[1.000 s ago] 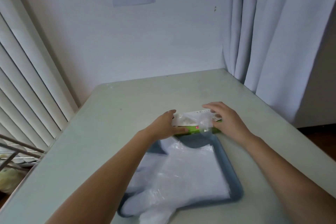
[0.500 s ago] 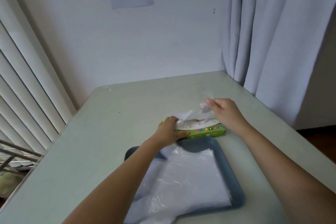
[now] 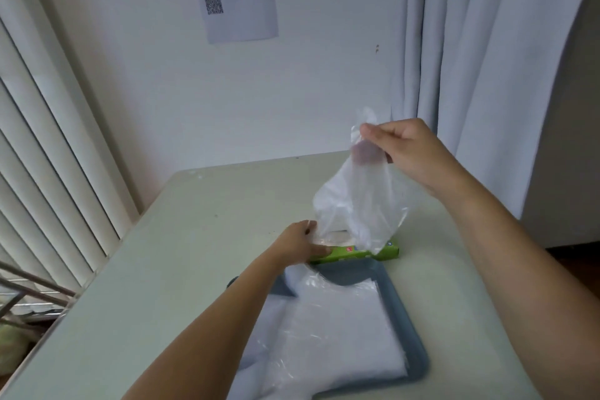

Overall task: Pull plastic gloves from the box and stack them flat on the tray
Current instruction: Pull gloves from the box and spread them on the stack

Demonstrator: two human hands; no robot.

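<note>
While the right hand point(image 3: 410, 156) pinches a clear plastic glove point(image 3: 357, 204) aloft at centre right, the left hand point(image 3: 297, 245) grips the green box point(image 3: 354, 255) below it. Stacked gloves point(image 3: 328, 334) lie flat on the blue-grey tray point(image 3: 412, 328), lower centre, on the table point(image 3: 194, 237).

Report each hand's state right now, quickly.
Left hand: grips the flat green cardboard glove box, thumb along its front.
Right hand: pinches a thin clear plastic glove by its top end.
</note>
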